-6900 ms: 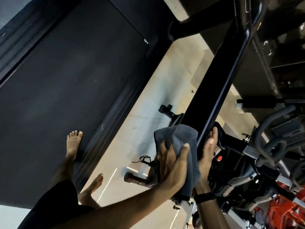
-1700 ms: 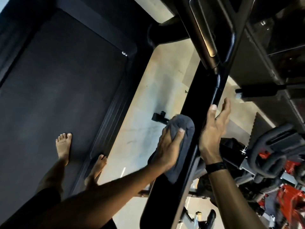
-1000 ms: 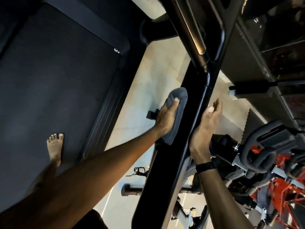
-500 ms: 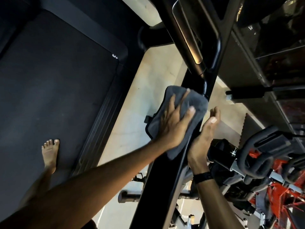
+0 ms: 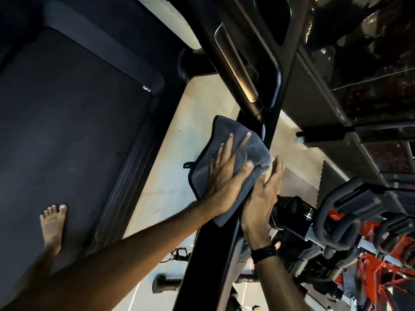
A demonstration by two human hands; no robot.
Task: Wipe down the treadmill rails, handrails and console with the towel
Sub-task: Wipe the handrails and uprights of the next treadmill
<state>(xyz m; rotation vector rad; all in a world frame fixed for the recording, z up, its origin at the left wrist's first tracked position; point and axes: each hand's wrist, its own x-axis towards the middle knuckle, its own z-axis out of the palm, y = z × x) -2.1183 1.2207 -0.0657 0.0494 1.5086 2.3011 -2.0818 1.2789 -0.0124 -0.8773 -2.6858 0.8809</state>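
- Head view: the left hand (image 5: 226, 173) lies flat, fingers straight and spread, pressing the grey towel (image 5: 224, 158) onto the black handrail (image 5: 208, 254); nothing is pinched.
- The handrail's long axis runs from 7 o'clock to 1 o'clock; the unwiped stretch toward the console (image 5: 258, 41) lies at 1 o'clock from the towel, so I judge the next stroke goes that way.
- The right hand (image 5: 263, 198), fingers straight, braces the rail's far edge, just beside the towel at 4 o'clock.

Towel (image 5: 226, 149) and left hand (image 5: 224, 176) hide the handrail (image 5: 208, 254).
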